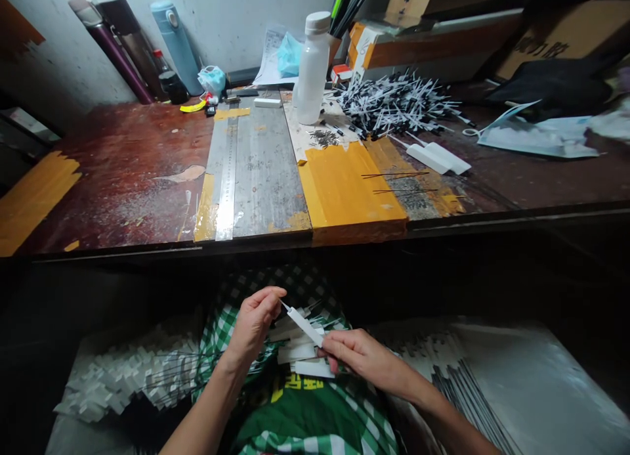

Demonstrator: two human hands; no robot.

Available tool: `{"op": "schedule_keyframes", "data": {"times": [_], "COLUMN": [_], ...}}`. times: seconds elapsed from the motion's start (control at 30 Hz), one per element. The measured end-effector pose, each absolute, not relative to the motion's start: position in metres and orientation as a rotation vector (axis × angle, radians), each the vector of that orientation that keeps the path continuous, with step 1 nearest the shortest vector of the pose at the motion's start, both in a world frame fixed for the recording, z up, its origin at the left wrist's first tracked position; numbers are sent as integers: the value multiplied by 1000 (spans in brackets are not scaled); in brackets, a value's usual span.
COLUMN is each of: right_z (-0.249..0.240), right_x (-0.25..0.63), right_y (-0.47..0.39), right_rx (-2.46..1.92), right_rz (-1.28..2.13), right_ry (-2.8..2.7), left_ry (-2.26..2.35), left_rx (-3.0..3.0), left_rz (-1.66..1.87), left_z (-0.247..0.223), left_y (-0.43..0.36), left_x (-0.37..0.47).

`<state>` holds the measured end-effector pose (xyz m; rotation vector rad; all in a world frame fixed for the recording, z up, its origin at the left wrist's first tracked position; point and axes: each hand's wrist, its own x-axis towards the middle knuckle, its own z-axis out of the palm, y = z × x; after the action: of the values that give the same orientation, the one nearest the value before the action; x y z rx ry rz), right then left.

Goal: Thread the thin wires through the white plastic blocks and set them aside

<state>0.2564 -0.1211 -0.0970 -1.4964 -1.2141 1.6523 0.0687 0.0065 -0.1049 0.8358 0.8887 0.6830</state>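
Note:
Below the table edge, over my lap, my right hand [357, 358] holds a narrow white plastic strip [302, 324] by its lower end. My left hand [253, 324] pinches at the strip's upper tip with thumb and fingers; whether it holds a thin pin there I cannot tell. Under both hands lie several more white strips [298, 360] on a green checked cloth [305, 409].
A wooden worktable [138, 173] carries a steel ruler [225, 179], yellow tape patch [344, 186], white bottle [312, 67], a heap of black-and-white pieces [394, 104], two white strips [438, 156]. White parts [118, 376] lie at lower left, black rods [467, 396] at lower right.

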Motion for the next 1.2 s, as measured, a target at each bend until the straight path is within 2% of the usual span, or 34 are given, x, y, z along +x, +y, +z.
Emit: {"op": "schedule_keyframes", "data": {"times": [0.13, 0.37, 1.0, 1.2], "right_z": [-96, -105, -109, -109], "right_x": [256, 254, 254, 247], "right_y": [-125, -124, -122, -123], "right_rx": [-1524, -1693, -1805, -1746], "right_rz": [1659, 1422, 1416, 1453], "right_ry": [-1283, -1316, -1297, -1230], "left_ry": [922, 945, 1002, 915], "left_rx": [970, 1051, 1062, 839], "left_rz": [650, 648, 656, 614], "left_z": [-106, -105, -103, -91], "left_y": [6, 2, -4, -22], "left_x": [68, 72, 75, 82]}}
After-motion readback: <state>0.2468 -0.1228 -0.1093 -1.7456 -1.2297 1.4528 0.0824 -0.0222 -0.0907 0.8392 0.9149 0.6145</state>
